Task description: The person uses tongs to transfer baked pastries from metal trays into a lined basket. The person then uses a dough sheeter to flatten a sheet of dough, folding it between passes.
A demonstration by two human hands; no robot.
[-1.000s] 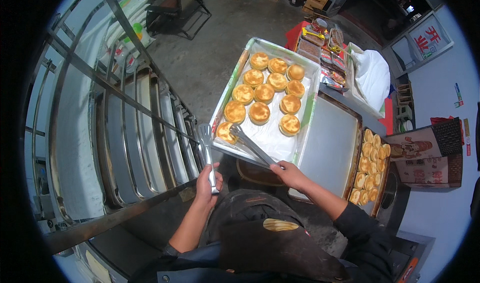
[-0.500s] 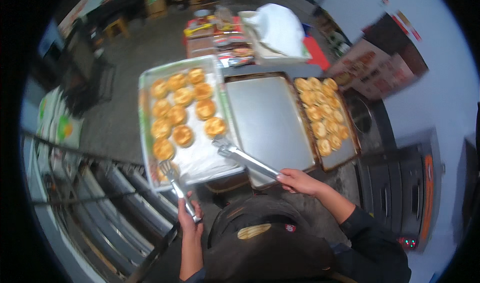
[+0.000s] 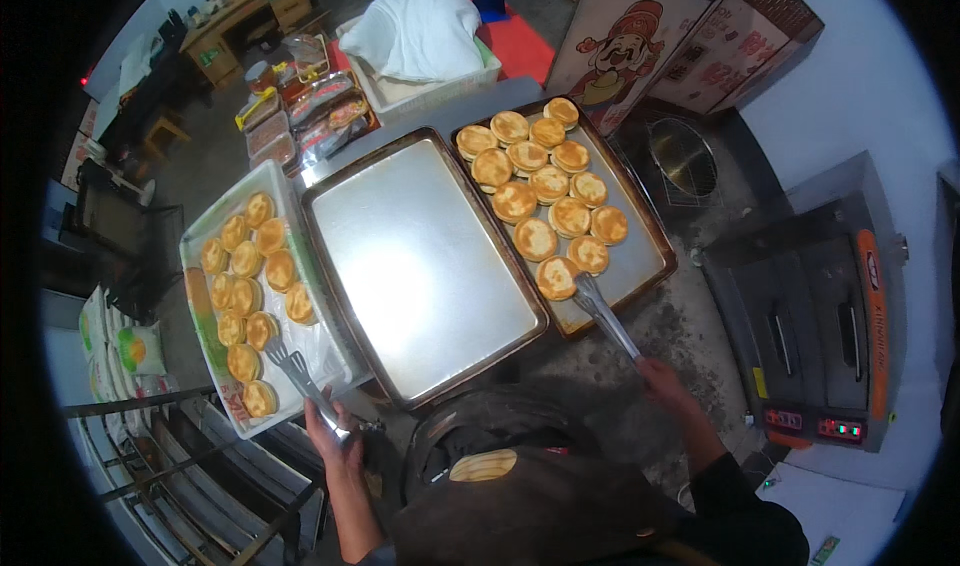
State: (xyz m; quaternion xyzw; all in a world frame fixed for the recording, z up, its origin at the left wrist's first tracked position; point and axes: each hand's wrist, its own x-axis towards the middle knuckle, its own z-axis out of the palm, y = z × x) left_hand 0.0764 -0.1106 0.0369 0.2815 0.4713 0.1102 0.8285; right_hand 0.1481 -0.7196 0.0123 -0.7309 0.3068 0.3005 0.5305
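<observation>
My left hand (image 3: 336,440) is closed on a pair of metal tongs (image 3: 306,384), with slotted tips beside a round browned bun (image 3: 262,330) in the paper-lined white tray (image 3: 352,358) on the left. In my right hand (image 3: 664,382) is a second pair of tongs (image 3: 617,334). Its tips touch or nearly touch the edge of the nearest bun (image 3: 556,279) on the dark-rimmed right baking tray (image 3: 640,278); whether they grip it I cannot tell. Several golden buns lie in rows on both of these trays. Between them is a bare metal baking tray (image 3: 415,266).
Behind the trays stand a crate with a white cloth (image 3: 415,28) and packaged food in shallow tubs (image 3: 270,131). An oven (image 3: 800,326) stands at the right, near a round wire rack (image 3: 684,158) and a printed cardboard box (image 3: 625,41). A metal rack (image 3: 200,466) is at lower left.
The view has turned to the right. My right-hand tongs have moved from the left tray across to the nearest bun on the right tray. My left hand stays by the left tray, tongs in hand.
</observation>
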